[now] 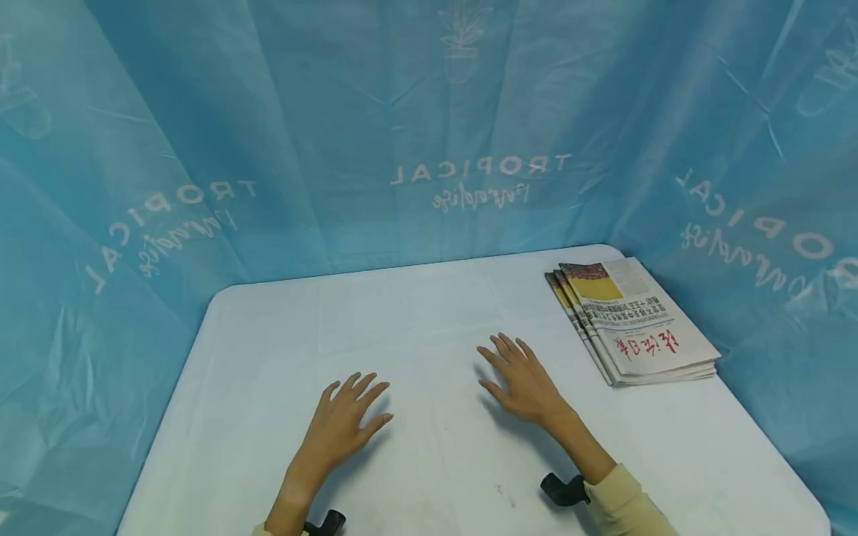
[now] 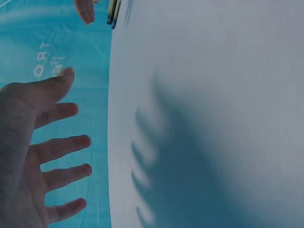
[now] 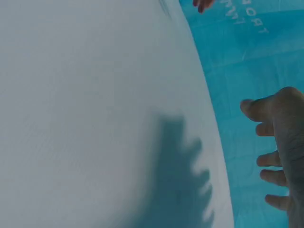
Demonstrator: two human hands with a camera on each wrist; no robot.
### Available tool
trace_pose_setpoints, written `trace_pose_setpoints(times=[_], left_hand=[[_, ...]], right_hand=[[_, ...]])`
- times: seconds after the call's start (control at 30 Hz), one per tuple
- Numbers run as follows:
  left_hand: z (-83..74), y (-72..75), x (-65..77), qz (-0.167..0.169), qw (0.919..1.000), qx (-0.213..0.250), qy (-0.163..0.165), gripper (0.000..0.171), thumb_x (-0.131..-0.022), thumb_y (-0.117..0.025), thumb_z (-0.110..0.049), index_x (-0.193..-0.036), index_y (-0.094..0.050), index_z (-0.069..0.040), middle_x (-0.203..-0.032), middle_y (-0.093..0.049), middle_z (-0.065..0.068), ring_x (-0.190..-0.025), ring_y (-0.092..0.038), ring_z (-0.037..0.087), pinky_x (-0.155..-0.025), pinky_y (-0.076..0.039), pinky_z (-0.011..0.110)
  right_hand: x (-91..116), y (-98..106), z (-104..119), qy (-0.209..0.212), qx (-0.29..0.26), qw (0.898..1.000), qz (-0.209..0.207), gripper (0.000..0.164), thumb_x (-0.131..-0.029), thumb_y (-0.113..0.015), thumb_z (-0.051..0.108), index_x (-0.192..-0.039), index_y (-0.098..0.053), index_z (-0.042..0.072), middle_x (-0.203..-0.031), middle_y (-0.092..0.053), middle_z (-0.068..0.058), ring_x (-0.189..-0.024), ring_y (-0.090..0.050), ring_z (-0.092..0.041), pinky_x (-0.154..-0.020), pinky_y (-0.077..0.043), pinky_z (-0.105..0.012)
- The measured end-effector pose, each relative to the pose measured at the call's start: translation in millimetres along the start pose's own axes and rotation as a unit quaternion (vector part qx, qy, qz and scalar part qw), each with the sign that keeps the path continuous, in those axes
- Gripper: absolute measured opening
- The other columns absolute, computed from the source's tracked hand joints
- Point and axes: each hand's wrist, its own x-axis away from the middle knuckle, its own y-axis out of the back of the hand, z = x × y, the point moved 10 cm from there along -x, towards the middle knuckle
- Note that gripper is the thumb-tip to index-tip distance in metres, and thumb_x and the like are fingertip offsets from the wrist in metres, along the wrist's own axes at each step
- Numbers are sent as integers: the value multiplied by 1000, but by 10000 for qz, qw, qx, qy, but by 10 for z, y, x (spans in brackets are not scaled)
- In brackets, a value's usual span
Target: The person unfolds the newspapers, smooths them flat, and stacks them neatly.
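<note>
Above the white table (image 1: 429, 461), my left hand (image 1: 340, 426) hovers palm down with its fingers spread, holding nothing. My right hand (image 1: 523, 383) hangs over the table's middle in the same way, fingers apart and nothing in them. Nearest to it, off to the right, lies a stack of folded newspapers (image 1: 643, 320) with red and black print. In the left wrist view the left hand (image 2: 52, 152) casts a shadow on the tabletop. The right wrist view has the right hand (image 3: 278, 152) at its right edge, also clear of the surface.
Blue curtains (image 1: 348, 149) with white lettering surround the table at the back and both sides. The newspapers lie near the right edge. A black wrist-worn device (image 1: 564, 489) sits by the right sleeve (image 1: 626, 502), another black device (image 1: 327, 523) by the left wrist.
</note>
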Motion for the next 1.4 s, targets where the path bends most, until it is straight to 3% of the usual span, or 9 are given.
trace_pose_setpoints(times=[0.17, 0.27, 0.37, 0.53, 0.8, 0.9, 0.97, 1.17, 1.4], left_hand=[[-91, -45, -25, -163, 9991, 379, 127, 24, -87, -73, -34, -104, -71, -18, -111, -70, 0, -115, -61, 28, -97, -43, 55], [-155, -62, -44, -332, 9979, 526, 181, 12, -86, -75, -28, -90, -72, -18, -97, -70, -4, -103, -64, 22, -90, -48, 48], [-256, -111, -70, -327, 9969, 696, 179, 7, -86, -75, -22, -83, -70, -17, -89, -69, -6, -87, -64, 15, -79, -51, 39], [-478, -244, -150, 139, 9928, 1187, 28, 8, -90, -69, -18, -83, -67, -18, -78, -63, -10, -67, -50, 3, -63, -44, 25], [-686, -460, -165, 895, 9776, 1903, -73, 5, -92, -66, -19, -92, -66, -14, -74, -60, -14, -63, -47, -5, -62, -43, 17], [-692, -544, -125, 1040, 9734, 2041, -69, 7, -93, -65, -20, -93, -67, -14, -73, -60, -15, -62, -45, -6, -60, -42, 16], [-686, -591, -102, 1095, 9714, 2107, -72, 7, -94, -65, -20, -93, -68, -14, -74, -61, -15, -62, -46, -6, -60, -43, 16], [-739, -613, -139, 1156, 9682, 2202, -263, 8, -95, -64, -21, -95, -70, -15, -79, -66, -14, -67, -52, -6, -68, -47, 20], [-823, -626, -176, 1150, 9653, 2295, -486, 9, -95, -62, -19, -97, -70, -15, -85, -69, -12, -74, -58, -5, -75, -51, 24]], right_hand=[[107, 204, -175, 308, -158, 9937, -1066, 27, -84, -75, 15, -108, -71, 5, -105, -71, -12, -102, -65, -30, -94, -47, -49], [192, 297, -326, 397, -84, 9881, -1480, 14, -80, -77, 8, -92, -72, 5, -86, -70, -8, -83, -65, -26, -84, -51, -46], [269, 354, -505, 353, 76, 9858, -1638, 11, -76, -78, 4, -85, -71, 5, -77, -68, -7, -74, -63, -25, -77, -51, -45], [350, 465, -824, 41, 350, 9841, -1742, 10, -75, -76, 0, -83, -70, 2, -74, -67, -11, -72, -61, -28, -72, -48, -45], [526, 672, -1427, -1188, 823, 9706, -1924, 13, -75, -73, -1, -81, -61, -1, -72, -60, -18, -65, -56, -37, -60, -42, -49], [618, 657, -1621, -1570, 940, 9676, -1737, 20, -79, -73, 5, -75, -54, 1, -62, -53, -14, -49, -47, -31, -46, -37, -43], [672, 600, -1730, -1863, 884, 9688, -1376, 26, -83, -72, 13, -74, -49, 3, -56, -49, -12, -43, -41, -26, -40, -31, -39], [819, 378, -2030, -2726, 420, 9612, 8, 39, -98, -55, 36, -76, -46, 5, -57, -48, -10, -47, -42, -24, -42, -31, -38], [926, 302, -2137, -2893, 275, 9563, 326, 43, -101, -47, 40, -80, -49, 3, -60, -48, -9, -51, -43, -23, -44, -32, -36]])
